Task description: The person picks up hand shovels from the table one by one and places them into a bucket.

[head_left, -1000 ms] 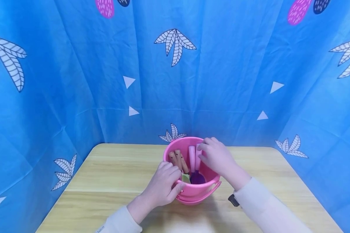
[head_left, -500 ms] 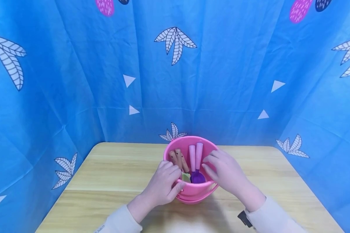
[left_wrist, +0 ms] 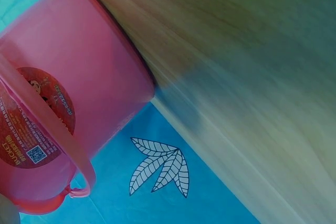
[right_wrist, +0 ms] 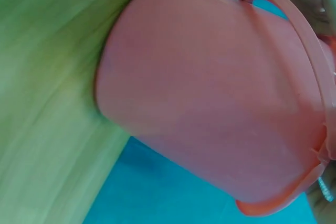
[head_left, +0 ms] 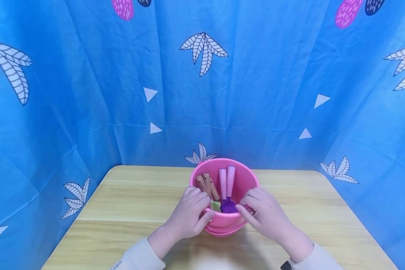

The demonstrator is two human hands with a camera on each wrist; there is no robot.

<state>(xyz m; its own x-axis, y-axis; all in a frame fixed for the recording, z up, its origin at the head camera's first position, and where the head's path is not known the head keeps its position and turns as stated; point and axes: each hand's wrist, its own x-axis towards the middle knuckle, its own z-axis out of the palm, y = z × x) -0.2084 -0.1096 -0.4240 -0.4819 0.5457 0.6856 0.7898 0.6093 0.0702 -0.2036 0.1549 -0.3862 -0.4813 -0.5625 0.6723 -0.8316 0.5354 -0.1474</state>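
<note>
A pink bucket (head_left: 244, 179) stands on the table. My left hand (head_left: 189, 212) grips its left front rim, fingers over the edge and thumb in front. On the right rim, my right hand (head_left: 270, 217) holds the edge, fingers curled over it and thumb toward the front. Two spoon-like tools with pink handles (head_left: 230, 182) and a purple head (head_left: 229, 206) lean inside. Several brown handles (head_left: 207, 183) with dark dots rest at the left, their lower ends hidden. A light green piece (head_left: 215, 206) shows low down. The bucket's carrying handle (right_wrist: 299, 24) hangs against its outside.
The wooden table (head_left: 135, 202) extends around the bucket, its back edge close behind. Blue patterned cloth (head_left: 256, 93) hangs along the back and both sides. A round red label (left_wrist: 42, 114) is on the bucket's outer wall.
My right hand has let go of a pink-handled tool, come out toward the front right, and taken hold of the bucket's rim. My left hand stays on the rim.
</note>
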